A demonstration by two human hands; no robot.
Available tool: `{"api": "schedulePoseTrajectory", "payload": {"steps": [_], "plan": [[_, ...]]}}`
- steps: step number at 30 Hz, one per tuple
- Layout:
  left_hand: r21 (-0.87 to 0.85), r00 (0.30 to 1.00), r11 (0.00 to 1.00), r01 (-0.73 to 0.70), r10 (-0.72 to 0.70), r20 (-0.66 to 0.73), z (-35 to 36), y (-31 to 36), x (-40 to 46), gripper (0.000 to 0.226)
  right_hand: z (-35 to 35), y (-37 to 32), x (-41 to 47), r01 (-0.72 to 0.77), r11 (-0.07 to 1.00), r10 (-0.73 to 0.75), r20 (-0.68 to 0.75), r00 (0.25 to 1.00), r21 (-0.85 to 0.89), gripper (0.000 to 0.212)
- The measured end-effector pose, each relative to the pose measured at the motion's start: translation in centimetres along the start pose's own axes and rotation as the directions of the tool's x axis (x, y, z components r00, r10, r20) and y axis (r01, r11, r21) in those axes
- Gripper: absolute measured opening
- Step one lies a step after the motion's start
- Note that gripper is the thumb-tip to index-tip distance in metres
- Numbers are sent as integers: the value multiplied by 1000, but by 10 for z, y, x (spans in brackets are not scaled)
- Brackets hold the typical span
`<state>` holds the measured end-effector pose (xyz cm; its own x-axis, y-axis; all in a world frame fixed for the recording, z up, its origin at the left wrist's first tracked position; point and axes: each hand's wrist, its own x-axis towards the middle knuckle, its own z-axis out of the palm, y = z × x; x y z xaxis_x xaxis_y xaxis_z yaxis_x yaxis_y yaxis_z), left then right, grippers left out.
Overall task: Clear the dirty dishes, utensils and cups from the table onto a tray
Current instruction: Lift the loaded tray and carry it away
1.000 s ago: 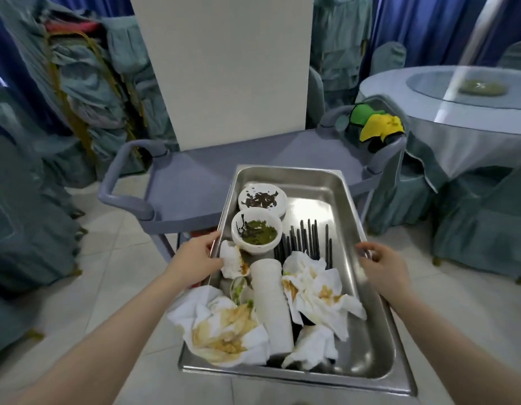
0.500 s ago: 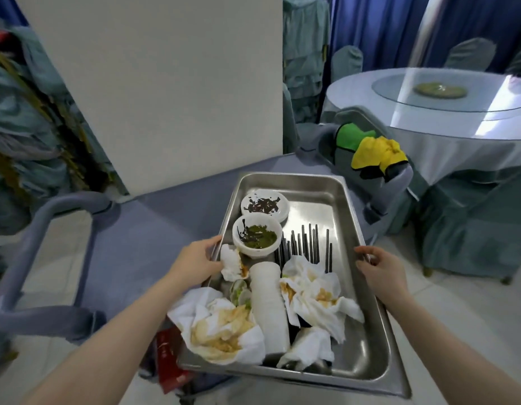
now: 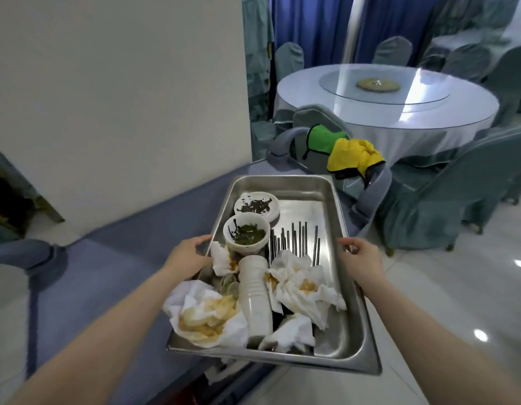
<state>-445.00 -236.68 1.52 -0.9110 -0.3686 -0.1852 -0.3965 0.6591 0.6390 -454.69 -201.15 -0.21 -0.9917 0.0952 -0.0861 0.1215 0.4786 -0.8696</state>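
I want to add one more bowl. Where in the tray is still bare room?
Bare steel shows in the tray at the far right, between the saucer, the chopsticks and the right wall, and in the near right corner past the napkins. The left and middle are crowded with the bowl, cup stack and tissues.

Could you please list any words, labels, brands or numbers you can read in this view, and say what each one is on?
None can be read. The metal tray, the bowls, the stacked cups and the cart show no print. A red thing under the tray is too blurred to show any text.
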Motion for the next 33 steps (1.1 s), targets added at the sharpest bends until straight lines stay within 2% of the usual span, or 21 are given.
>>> {"api": "schedulePoseTrajectory", "payload": {"steps": [4, 7, 8, 9, 11, 12, 14, 15, 16, 19, 22, 25, 29, 33], "plan": [[-53, 998, 997, 53, -52, 18, -13, -16, 18, 69, 17, -14, -16, -109, 993, 108, 15, 994, 39, 17], [-113, 994, 987, 112, -111, 20, -28, -27, 32, 76, 33, -23, -27, -193, 981, 194, 85, 977, -16, 29], [-182, 987, 970, 162, -162, 15, -34, -30, 35, 74, 39, -26, -32, -215, 976, 218, 103, 971, -36, 32], [-297, 971, 926, 235, -239, 21, -41, -31, 36, 69, 45, -29, -37, -237, 971, 240, 118, 963, -40, 35], [-541, 931, 771, 337, -358, 69, -55, -31, 36, 54, 55, -35, -47, -285, 958, 279, 144, 950, 22, 46], [-598, 926, 725, 341, -368, 81, -63, -36, 34, 47, 62, -40, -52, -322, 943, 306, 159, 939, 87, 54], [-624, 943, 723, 297, -324, 73, -74, -39, 32, 42, 68, -49, -59, -439, 870, 396, 213, 893, 225, 65], [-618, 955, 742, 258, -294, 46, -81, -42, 29, 43, 72, -55, -63, -481, 837, 427, 237, 873, 262, 60], [-617, 963, 755, 219, -269, 12, -89, -46, 23, 43, 76, -61, -68, -505, 819, 448, 246, 859, 272, 46], [-695, 975, 705, 142, -221, -25, -106, -53, 8, 38, 93, -75, -83, -525, 831, 481, 236, 844, 183, 7], [-742, 983, 660, 117, -186, -10, -116, -59, -7, 35, 111, -86, -96, -506, 859, 473, 253, 844, 83, 3], [-746, 983, 653, 129, -184, 9, -121, -68, -18, 37, 128, -94, -115, -594, 799, 520, 391, 760, 93, 12], [-766, 981, 625, 151, -188, 40, -128, -86, -26, 33, 152, -101, -120, -742, 622, 506, 596, 624, 248, 57], [-758, 979, 632, 160, -197, 42, -135, -99, -34, 29, 175, -107, -124, -808, 554, 469, 726, 503, 202, 66]]}}
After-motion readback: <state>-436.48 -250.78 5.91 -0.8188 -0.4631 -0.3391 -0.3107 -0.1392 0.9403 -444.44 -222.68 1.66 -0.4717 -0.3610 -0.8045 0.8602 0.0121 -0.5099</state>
